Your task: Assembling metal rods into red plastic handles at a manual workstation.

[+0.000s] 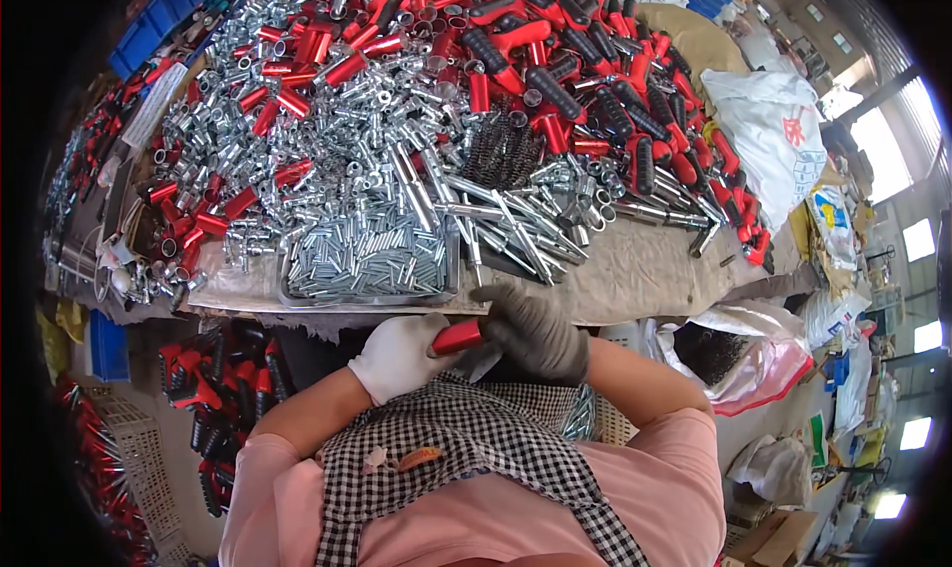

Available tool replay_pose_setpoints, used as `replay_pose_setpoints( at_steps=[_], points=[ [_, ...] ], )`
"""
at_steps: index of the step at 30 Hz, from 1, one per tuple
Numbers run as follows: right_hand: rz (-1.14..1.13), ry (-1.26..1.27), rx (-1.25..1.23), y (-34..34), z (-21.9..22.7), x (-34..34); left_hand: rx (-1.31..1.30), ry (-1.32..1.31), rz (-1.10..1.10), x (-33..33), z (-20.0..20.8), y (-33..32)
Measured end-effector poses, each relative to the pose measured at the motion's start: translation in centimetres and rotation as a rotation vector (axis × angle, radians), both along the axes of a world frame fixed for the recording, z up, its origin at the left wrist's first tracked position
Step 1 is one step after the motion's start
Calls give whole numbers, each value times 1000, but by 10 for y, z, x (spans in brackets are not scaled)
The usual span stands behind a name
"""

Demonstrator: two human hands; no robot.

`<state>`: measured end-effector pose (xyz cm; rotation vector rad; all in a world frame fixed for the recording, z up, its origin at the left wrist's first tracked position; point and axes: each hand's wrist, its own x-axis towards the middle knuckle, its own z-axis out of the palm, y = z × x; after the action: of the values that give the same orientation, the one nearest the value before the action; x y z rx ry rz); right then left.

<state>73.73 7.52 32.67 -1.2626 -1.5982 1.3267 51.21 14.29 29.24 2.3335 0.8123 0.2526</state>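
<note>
I have one red tube [457, 338] in the middle of my view, lying aslant between the two gloved hands, just in front of the near edge of the table [654, 269]. Its open end faces the white-gloved left hand [402, 357], which is closed around that end. The grey-gloved right hand [535, 334] curls over the other end; from here I can't tell whether it grips the tube or only touches it. The hands sit close together, with the tube bridging them.

Behind the tube I count one tray [372, 300], filled with short metal pins [367, 254], too many to number. To the right of the tray lies a loose bundle of long steel rods [516, 230], overlapping too much for me to count, and behind those one clump of dark springs [501, 150]. Farther back I see a heap of silvery fittings [367, 121] mixed with dozens of loose red sleeves [293, 102], and on the right a mound of red-and-black handles [635, 101].

Beside that mound rests one white bag [764, 130]; below the table's right side, one open sack [773, 321] with dark contents. Down on my left are more handles, one pale crate [139, 458] and one blue bin [107, 346].
</note>
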Motion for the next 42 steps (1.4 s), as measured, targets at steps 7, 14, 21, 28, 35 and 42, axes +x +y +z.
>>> replay_pose_setpoints(
  at_steps=[7, 14, 21, 28, 35, 42],
  points=[
    [127, -375, 223, 14, 6, 29, -47, -73, -33, -5, -1, -1],
    [-1111, -1216, -1, 109, 18, 199, -32, -78, 101, -27, 0, -16],
    [-1137, -249, 43, 114, -41, 250, 52, -80, 90, -60, 1, -35],
    [-458, 857, 405, -6, 9, 71, 318, -6, 126, -120, 5, -31],
    [-63, -129, -82, -41, 7, -27, 433, 112, 40, -130, -5, -22],
    [245, -279, 243, -44, -31, -63, 280, 145, -62, -120, -14, -36]
  ],
)
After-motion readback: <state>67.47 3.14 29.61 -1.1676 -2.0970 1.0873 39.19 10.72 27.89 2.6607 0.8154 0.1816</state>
